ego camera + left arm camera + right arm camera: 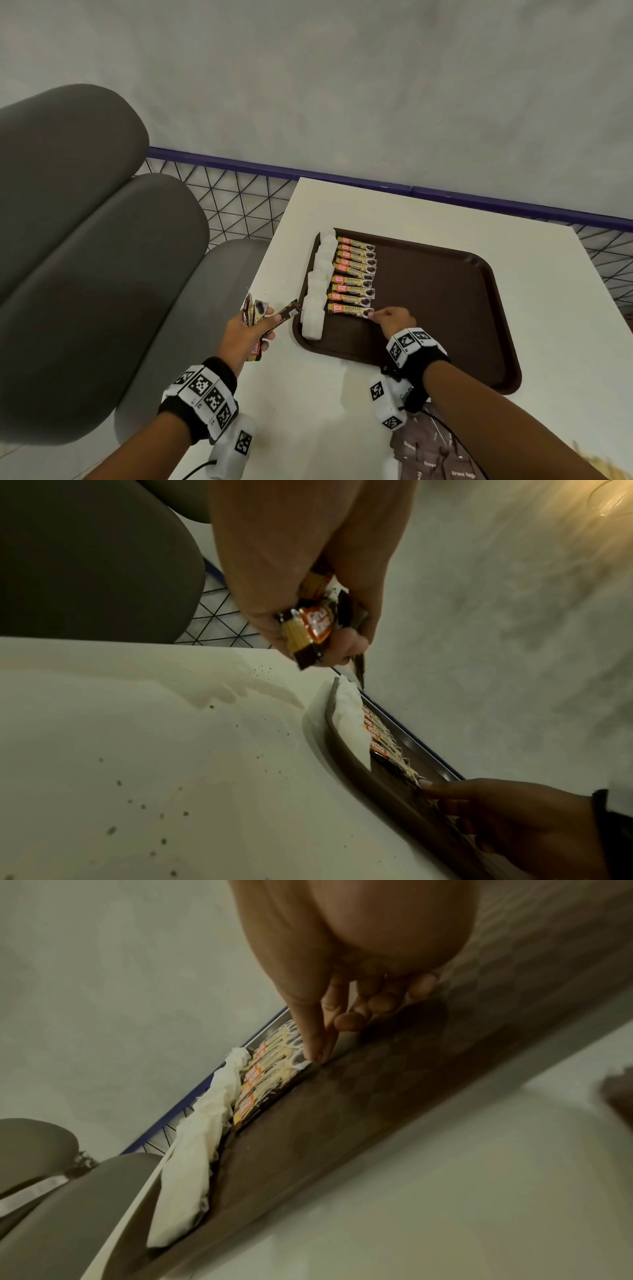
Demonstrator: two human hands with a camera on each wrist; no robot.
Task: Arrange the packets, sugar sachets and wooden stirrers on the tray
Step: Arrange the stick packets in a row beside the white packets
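On the white table (342, 394) I see the brown tray (445, 308), with white napkins (317, 298) along its left edge and a row of packets (354, 270) just beside them. The left hand (245, 334), left of the tray, curls its fingers round spare packets (254, 311); the right hand (394, 320) pinches the end of the nearest packet (349, 309).

White table (308, 407) with brown tray (445, 308) and brown sachets (432, 459)

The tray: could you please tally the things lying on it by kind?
Coffee granule packets: 9, as best I can count, in one row.
White paper packs: overlapping along the left edge, not countable.
Total counted on the brown tray: 9.
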